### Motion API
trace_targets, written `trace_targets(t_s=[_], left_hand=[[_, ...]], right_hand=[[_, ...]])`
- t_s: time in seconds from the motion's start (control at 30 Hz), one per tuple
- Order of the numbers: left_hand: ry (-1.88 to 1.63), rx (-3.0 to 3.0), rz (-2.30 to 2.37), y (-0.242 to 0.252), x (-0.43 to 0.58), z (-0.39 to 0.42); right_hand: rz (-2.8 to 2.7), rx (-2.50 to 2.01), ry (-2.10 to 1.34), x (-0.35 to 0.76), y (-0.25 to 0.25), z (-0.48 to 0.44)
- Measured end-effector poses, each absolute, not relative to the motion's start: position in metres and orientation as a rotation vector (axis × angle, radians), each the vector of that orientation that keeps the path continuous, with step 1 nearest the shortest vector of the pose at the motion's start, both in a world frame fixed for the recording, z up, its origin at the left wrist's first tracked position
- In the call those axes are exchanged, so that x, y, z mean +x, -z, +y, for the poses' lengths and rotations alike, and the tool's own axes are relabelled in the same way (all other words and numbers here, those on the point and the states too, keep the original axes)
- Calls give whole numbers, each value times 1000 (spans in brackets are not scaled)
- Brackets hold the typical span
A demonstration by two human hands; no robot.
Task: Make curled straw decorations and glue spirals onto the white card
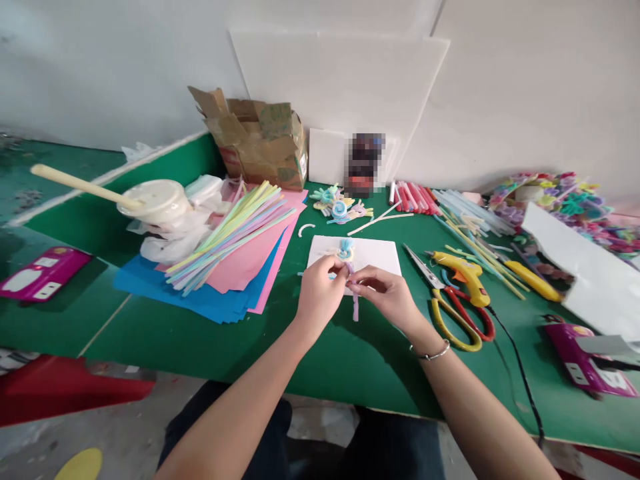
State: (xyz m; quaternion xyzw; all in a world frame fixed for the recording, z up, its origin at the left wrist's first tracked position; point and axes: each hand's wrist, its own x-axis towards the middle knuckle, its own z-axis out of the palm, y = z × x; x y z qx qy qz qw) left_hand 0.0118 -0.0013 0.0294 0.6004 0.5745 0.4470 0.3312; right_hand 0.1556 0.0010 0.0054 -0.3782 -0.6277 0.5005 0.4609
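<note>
My left hand (pixel 319 285) pinches a small pipe-cleaner figure with a light blue and cream coiled top (pixel 346 249), over a white board (pixel 383 255). From between my fingers hangs a purple pipe cleaner (pixel 355 308). My right hand (pixel 390 295), with its thumb and forefinger together, grips that purple pipe cleaner just below the coil. Both sets of fingertips nearly meet and hide the join. Behind the board lie finished-looking coiled pipe-cleaner pieces (pixel 340 210) and some loose cream stems (pixel 380 221).
To the right lie scissors (pixel 457 327) and a yellow glue gun (pixel 463 272) with a trailing black cord. At left, pastel pipe cleaners (pixel 230 237) rest on pink and blue sheets (pixel 190 303). A cardboard box (pixel 265 143) and a white tub (pixel 155 200) stand behind.
</note>
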Motion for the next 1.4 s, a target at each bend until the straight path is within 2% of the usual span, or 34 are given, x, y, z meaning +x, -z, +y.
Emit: trace_targets(t_s=[0.23, 0.67, 1.0, 1.4], left_hand=[[-1210, 1272, 1287, -32, 14, 0], [-1125, 912, 993, -30, 10, 5], [-883, 945, 865, -30, 6, 7], [-682, 1044, 823, -31, 1, 9]], right_hand=[[-1481, -936, -1284, 153, -5, 0], [-1820, -1063, -658, 161, -12, 0], [-2013, -812, -163, 175, -21, 3], [-2016, -803, -304, 178, -17, -5]])
